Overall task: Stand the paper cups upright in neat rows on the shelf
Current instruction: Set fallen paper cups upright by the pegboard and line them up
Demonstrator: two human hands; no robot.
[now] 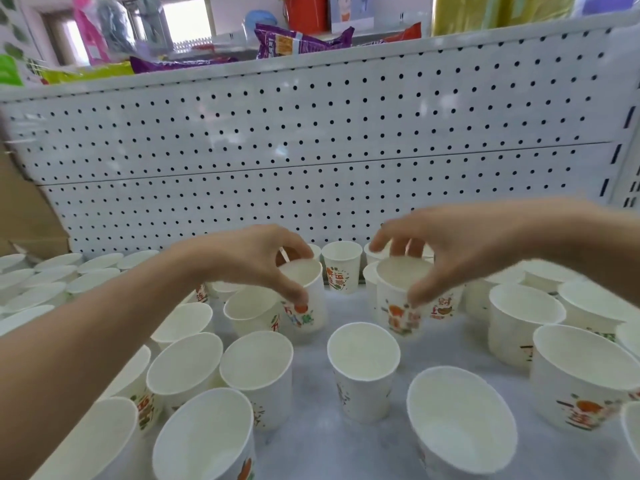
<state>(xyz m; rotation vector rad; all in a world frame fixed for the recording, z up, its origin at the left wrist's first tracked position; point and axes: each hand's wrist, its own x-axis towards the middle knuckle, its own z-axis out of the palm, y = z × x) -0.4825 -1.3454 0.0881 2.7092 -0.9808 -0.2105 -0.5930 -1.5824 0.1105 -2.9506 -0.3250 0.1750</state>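
Front-row cups (204, 441) are nearest the lens: upright, but bunched with rims touching on the left of the shelf (311, 427), not in rows yet. Left hand (249, 258) pinches the left cup (308, 306) at the rim, thumb on the near wall and fingers (301, 249) curled over the far lip; it looks slightly tilted. Right hand (450, 244) grips the right cup (398, 306) the same way, thumb low on the printed wall. Both cups are mid-shelf, in front of the back-row cup (341, 266) that stands against the pegboard panel (311, 133). Motion blur, so I can't tell whether either base is on the shelf or just off it. Risks as I read them:

1. Thin paper wall plus a rim pinch, so squeezing harder likely ovals or creases the cup and it won't stand true.
2. Setting down tilted means it lands on one edge of the base and tips.
3. The neighbour cup (252, 310) is touching or nearly touching the left cup, so any sideways slide probably starts a domino run through that cluster.
4. The left forearm passes low over the left group, and dropping the elbow could sweep several over.
5. The lone cup (363, 372) stands apart in the open gap near the right thumb and is an easy knock on the way out.

The shelf's front lip is out of frame, so fall-off risk for the front row is unknown.
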